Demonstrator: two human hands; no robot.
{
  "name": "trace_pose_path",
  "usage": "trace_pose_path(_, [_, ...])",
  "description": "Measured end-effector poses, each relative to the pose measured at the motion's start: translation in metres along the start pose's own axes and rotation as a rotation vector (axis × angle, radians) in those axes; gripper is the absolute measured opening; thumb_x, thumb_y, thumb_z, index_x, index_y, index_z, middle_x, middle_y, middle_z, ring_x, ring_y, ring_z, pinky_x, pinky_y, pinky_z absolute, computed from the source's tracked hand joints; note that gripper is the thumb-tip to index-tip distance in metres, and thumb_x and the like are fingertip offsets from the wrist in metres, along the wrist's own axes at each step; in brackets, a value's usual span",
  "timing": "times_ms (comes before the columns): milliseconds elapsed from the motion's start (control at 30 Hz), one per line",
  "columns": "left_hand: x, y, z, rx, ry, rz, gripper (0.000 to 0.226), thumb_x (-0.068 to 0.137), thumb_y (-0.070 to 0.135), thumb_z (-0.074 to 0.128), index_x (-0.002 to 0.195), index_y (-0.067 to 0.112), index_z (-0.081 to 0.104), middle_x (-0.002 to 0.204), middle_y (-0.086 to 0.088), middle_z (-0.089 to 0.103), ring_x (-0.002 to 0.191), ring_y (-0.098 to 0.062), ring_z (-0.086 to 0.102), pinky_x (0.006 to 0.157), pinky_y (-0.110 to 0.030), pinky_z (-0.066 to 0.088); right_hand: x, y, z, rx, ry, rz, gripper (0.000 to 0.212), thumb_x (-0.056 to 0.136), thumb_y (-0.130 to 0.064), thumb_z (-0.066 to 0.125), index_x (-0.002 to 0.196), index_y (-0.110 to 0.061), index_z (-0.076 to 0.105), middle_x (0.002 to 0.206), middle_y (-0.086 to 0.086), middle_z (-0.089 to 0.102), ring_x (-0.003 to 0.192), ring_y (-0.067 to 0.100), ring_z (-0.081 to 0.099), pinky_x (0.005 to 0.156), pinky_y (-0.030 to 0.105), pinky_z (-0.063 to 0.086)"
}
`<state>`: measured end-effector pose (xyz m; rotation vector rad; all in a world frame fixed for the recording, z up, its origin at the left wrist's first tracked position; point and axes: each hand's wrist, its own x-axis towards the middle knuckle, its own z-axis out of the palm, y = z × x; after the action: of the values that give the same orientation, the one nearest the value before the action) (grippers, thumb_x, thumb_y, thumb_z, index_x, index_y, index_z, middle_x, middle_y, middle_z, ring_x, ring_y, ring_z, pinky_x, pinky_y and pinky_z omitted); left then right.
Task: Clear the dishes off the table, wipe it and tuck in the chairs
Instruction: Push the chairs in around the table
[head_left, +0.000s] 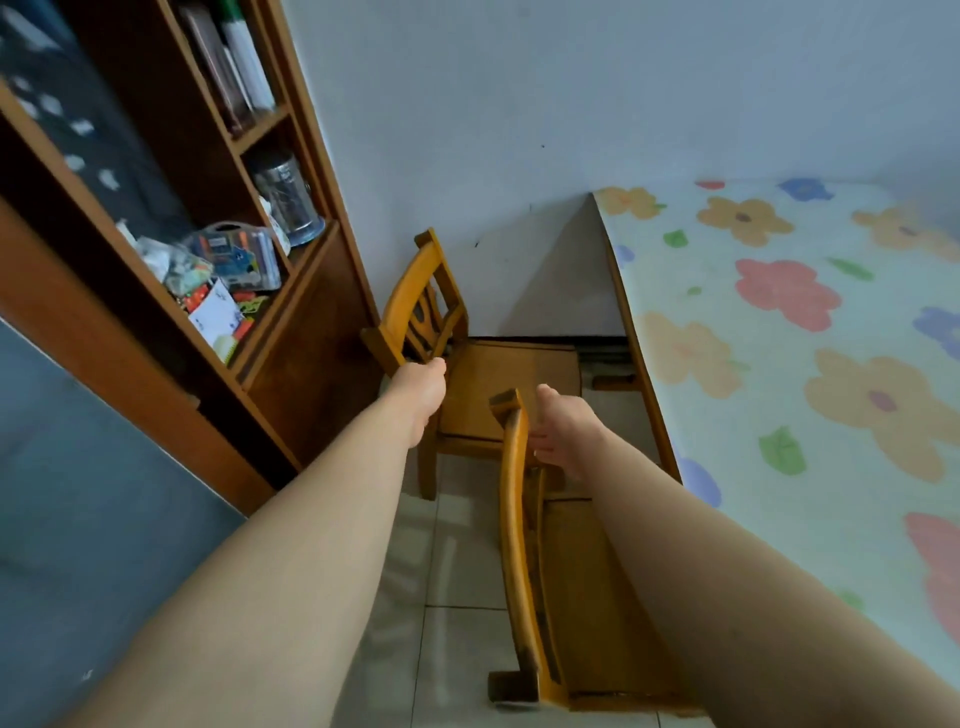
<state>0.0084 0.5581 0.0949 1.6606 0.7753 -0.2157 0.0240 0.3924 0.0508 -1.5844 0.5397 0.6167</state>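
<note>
1. The left hand (423, 387), reaching toward 12 o'clock, is clamped on the lower end of the backrest of the far chair (511, 374), with its fingers curled round the wood.
2. The right hand (569, 431) sits just to the 3 o'clock side of the top rail of the near chair (514, 519). Its fingers are apart and loosely straight, pointing at the rail, thumb up. I cannot tell whether they touch the wood.
3. The far chair stands at the centre of the view, its back toward 9 o'clock and its seat toward the table (779, 364), near the table's edge.
4. The near chair stands at 6 o'clock, its back toward 9 o'clock. Its seat runs toward the table and is partly hidden by the right forearm.
5. The table fills the 3 o'clock side under a flowered cloth.
6. A wooden shelf (311, 332) stands at 10 o'clock, just beside the far chair's back. It holds books (234, 67), a metal jar (288, 197) and small coloured clutter.
7. Both chairs stand on a pale tiled floor (457, 571).
8. A pale wall (519, 104) fills 12 o'clock.
</note>
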Motion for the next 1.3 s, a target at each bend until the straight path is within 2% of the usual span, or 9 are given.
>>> trace_pose_path(100, [0.005,0.02,-0.024,0.006,-0.016,0.047,0.047,0.103,0.031,0.037,0.145,0.008,0.036,0.112,-0.008,0.056,0.112,-0.025,0.049,0.105,-0.041,0.036,-0.002,-0.023,0.022,0.091,0.012,0.023,0.042,0.096,-0.046,0.043,0.096,-0.006,0.057,0.099,0.012,0.067,0.092,0.024,0.065,0.066,0.035,0.054])
trace_pose_path(233, [0.025,0.043,-0.057,0.044,-0.052,0.091,0.043,0.104,0.027,0.035,0.142,0.008,0.04,0.103,-0.005,0.053,0.11,-0.025,0.051,0.104,-0.045,0.039,0.004,-0.052,0.058,0.17,0.014,0.003,0.055,0.097,-0.043,0.041,0.135,-0.003,0.044,0.128,0.018,0.057,0.118,0.034,0.056,0.101,0.046,0.046])
trace_pose_path(400, [0.065,0.071,-0.104,0.082,-0.062,0.12,0.029,0.103,0.022,0.032,0.075,0.02,0.041,0.077,0.003,0.04,0.066,-0.011,0.035,0.056,-0.027,0.029,0.016,-0.085,0.109,0.316,0.042,0.016,0.059,0.097,-0.039,0.044,0.141,-0.001,0.037,0.136,0.02,0.051,0.125,0.036,0.05,0.104,0.046,0.041])
trace_pose_path(633, [0.111,0.094,-0.143,0.121,-0.095,0.13,0.028,0.103,0.017,0.033,0.076,0.018,0.041,0.078,0.003,0.045,0.073,-0.012,0.044,0.068,-0.03,0.037,0.04,-0.106,0.16,0.428,0.054,0.019,0.058,0.098,-0.04,0.039,0.141,-0.001,0.036,0.139,0.019,0.048,0.128,0.035,0.047,0.106,0.046,0.039])
trace_pose_path(733, [0.131,0.098,-0.144,0.157,-0.098,0.113,0.013,0.103,0.019,0.033,0.102,0.014,0.045,0.091,-0.002,0.047,0.09,-0.019,0.044,0.067,-0.029,0.036,0.057,-0.113,0.168,0.467,0.038,0.032,0.058,0.099,-0.039,0.039,0.143,-0.002,0.033,0.142,0.02,0.045,0.13,0.036,0.045,0.108,0.047,0.037])
trace_pose_path(933, [0.19,0.105,-0.126,0.21,-0.089,0.078,0.04,0.102,0.02,0.033,0.138,0.004,0.042,0.109,-0.009,0.051,0.1,-0.024,0.049,0.084,-0.036,0.041,0.11,-0.123,0.179,0.533,-0.008,0.103,0.055,0.101,-0.036,0.037,0.143,-0.002,0.033,0.14,0.022,0.046,0.129,0.037,0.046,0.106,0.048,0.039])
trace_pose_path(1033, [0.225,0.114,-0.112,0.212,-0.066,0.065,0.039,0.102,0.022,0.035,0.136,0.006,0.046,0.116,-0.012,0.056,0.106,-0.026,0.054,0.089,-0.037,0.042,0.14,-0.131,0.178,0.545,-0.038,0.14,0.054,0.101,-0.035,0.036,0.142,-0.001,0.033,0.141,0.022,0.046,0.13,0.037,0.045,0.108,0.048,0.037])
trace_pose_path(1167, [0.276,0.132,-0.086,0.203,0.002,0.031,0.025,0.101,0.021,0.039,0.079,0.015,0.05,0.079,-0.001,0.048,0.078,-0.02,0.049,0.077,-0.034,0.038,0.188,-0.151,0.164,0.56,-0.06,0.222,0.055,0.101,-0.034,0.037,0.143,0.001,0.032,0.143,0.021,0.044,0.133,0.036,0.042,0.111,0.047,0.034])
trace_pose_path(1300, [0.316,0.142,-0.071,0.227,0.057,-0.024,0.024,0.101,0.022,0.042,0.079,0.014,0.048,0.076,-0.001,0.047,0.075,-0.019,0.05,0.08,-0.034,0.037,0.229,-0.164,0.16,0.573,-0.106,0.289,0.056,0.101,-0.034,0.037,0.144,0.0,0.031,0.145,0.02,0.041,0.135,0.035,0.039,0.113,0.045,0.032])
